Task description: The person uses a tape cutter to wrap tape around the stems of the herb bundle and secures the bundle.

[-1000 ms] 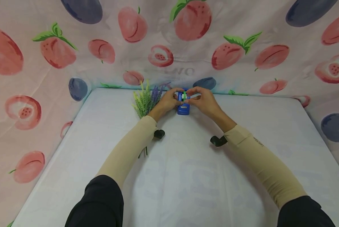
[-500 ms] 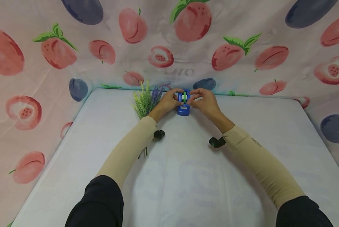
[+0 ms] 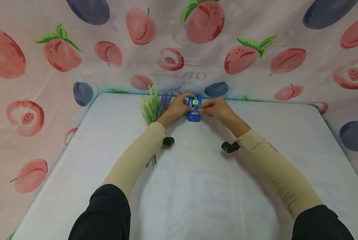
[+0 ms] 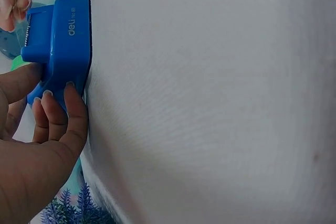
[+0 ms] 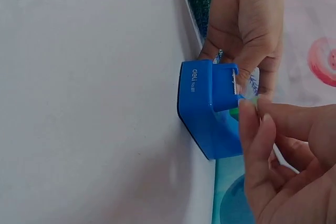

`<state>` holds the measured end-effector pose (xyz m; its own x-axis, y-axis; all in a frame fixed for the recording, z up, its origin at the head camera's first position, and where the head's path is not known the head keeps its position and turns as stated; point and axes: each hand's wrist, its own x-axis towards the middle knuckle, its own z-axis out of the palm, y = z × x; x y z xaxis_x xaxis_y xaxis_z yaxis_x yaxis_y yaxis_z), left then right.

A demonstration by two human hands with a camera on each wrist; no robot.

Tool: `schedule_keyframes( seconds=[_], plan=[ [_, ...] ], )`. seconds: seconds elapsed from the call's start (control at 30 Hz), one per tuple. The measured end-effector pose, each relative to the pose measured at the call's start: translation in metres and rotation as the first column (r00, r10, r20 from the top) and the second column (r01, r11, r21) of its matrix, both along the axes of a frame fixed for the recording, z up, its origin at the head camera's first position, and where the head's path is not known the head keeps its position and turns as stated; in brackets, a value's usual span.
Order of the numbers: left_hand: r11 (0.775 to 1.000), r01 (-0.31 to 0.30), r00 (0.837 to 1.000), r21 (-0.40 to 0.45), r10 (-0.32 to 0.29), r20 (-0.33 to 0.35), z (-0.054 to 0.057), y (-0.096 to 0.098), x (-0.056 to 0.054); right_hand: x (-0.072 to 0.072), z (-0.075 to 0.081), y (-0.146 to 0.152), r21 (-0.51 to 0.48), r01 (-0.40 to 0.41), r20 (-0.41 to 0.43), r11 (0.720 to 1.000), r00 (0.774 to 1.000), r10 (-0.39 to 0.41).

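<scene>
A blue tape dispenser [image 3: 194,116] with a green-cored roll [image 3: 195,102] stands near the table's far edge. My left hand [image 3: 178,106] grips its left side, thumb by the cutter end and fingers along the wall, as the left wrist view [image 4: 50,140] shows. My right hand [image 3: 216,108] is at the dispenser's right, its thumb and fingertips pinched together by the toothed cutter [image 5: 234,82]. From those fingertips [image 4: 8,3] a thin clear strip of tape [image 4: 18,24] runs toward the roll. In the right wrist view, a narrow white strip [image 5: 283,158] shows beneath the right fingers.
Artificial flowers, yellow-green [image 3: 150,106] and purple [image 3: 164,101], lie left of the dispenser, their stems passing under my left forearm. A fruit-print cloth [image 3: 170,36] hangs behind the white table [image 3: 202,183] and along its sides.
My right hand has moved from over the roll down toward the dispenser's near end, fingers drawing closer together. The left hand and dispenser have stayed in place.
</scene>
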<state>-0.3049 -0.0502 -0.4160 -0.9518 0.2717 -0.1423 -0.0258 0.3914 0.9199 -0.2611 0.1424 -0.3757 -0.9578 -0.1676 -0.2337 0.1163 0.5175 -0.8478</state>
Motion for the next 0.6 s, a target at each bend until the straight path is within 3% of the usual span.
schedule_keyframes(
  seconds=[0.33,0.6],
  plan=[
    [1.0,0.004,1.0,0.019,-0.003,-0.014,-0.001,0.0,0.0,-0.003,0.0,-0.003,-0.031,-0.044,0.132,0.999,0.99,0.048],
    [1.0,0.002,1.0,0.005,-0.002,-0.011,-0.001,0.0,0.0,0.008,-0.004,-0.003,-0.207,0.02,0.031,0.978,0.999,-0.014]
  ],
)
